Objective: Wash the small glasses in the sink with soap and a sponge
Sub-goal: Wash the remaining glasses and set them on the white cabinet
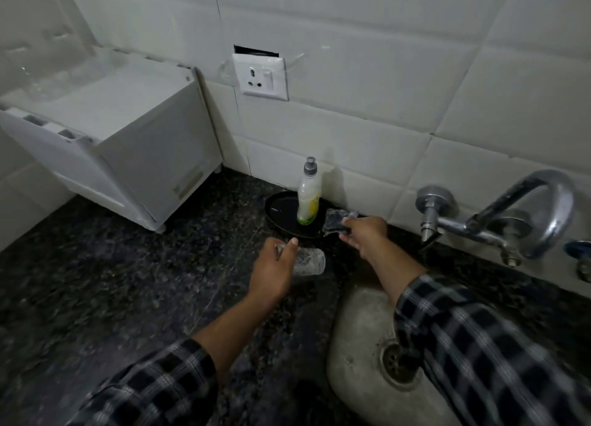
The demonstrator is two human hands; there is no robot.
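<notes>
The left hand [275, 270] curls its fingers round a small clear glass [309, 260], wet and tipped sideways over the dark counter [128, 281]. The right hand [364, 233] grips a second glass [335, 222], blurred, at the plate [281, 208] beside the soap [308, 198].

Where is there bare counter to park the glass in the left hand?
Bare granite counter lies between the white appliance and the sink, left of the left hand and its glass. Crowded by the wall: black plate, soap bottle, right hand with sponge, tap.
</notes>
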